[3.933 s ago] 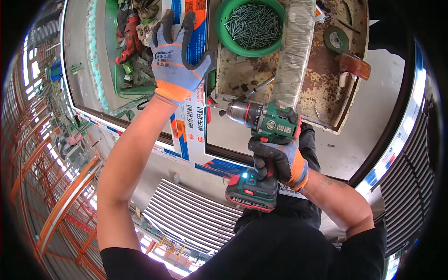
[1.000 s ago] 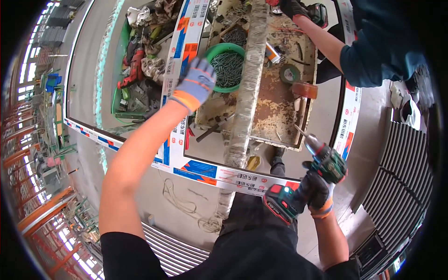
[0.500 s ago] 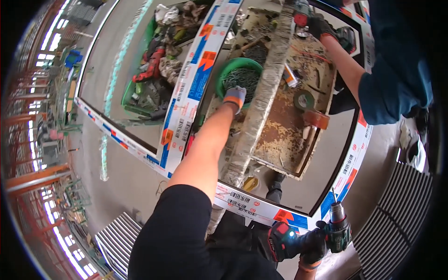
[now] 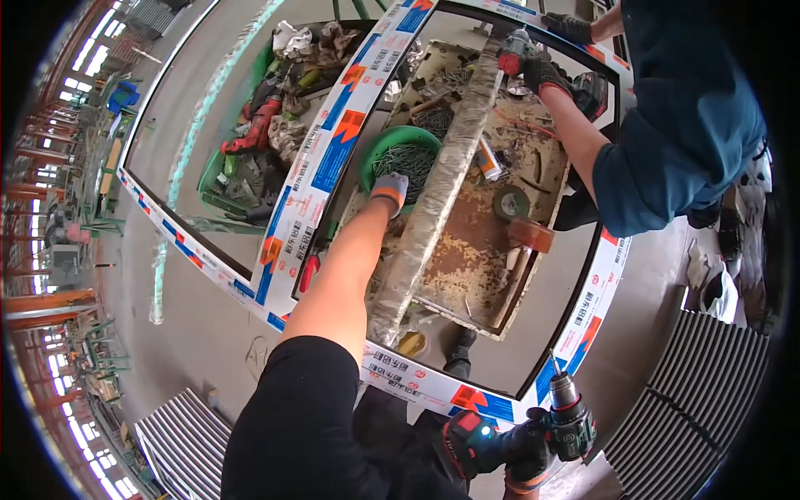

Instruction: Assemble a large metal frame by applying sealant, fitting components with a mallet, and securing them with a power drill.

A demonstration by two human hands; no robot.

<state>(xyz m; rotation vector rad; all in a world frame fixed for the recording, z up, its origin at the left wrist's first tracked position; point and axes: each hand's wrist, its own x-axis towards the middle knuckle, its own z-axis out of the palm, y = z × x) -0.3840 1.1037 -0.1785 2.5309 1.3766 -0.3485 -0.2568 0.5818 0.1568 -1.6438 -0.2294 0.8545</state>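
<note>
My left hand (image 4: 390, 190), in a grey and orange glove, reaches into a green bowl (image 4: 377, 152) full of screws (image 4: 410, 158); its fingers are buried among them, so I cannot see what they hold. My right hand (image 4: 530, 454), gloved too, grips a green cordless drill (image 4: 567, 417) low at the right, bit pointing up by the white window frame (image 4: 417, 383). A wrapped long bar (image 4: 442, 192) lies along the rusty tray (image 4: 467, 250) beside the bowl. Another person in a blue shirt (image 4: 683, 125) holds a red drill (image 4: 515, 52) at the far end.
A green crate (image 4: 242, 179) of tools and rags sits left of the frame's middle bar (image 4: 329, 158). Tape rolls (image 4: 521, 221) lie on the tray. Ribbed grey panels (image 4: 692, 408) lie at the right and lower left on the concrete floor.
My left hand has gone from the frame's middle bar down into the green bowl. My right hand has lowered the drill away from the frame to the lower right.
</note>
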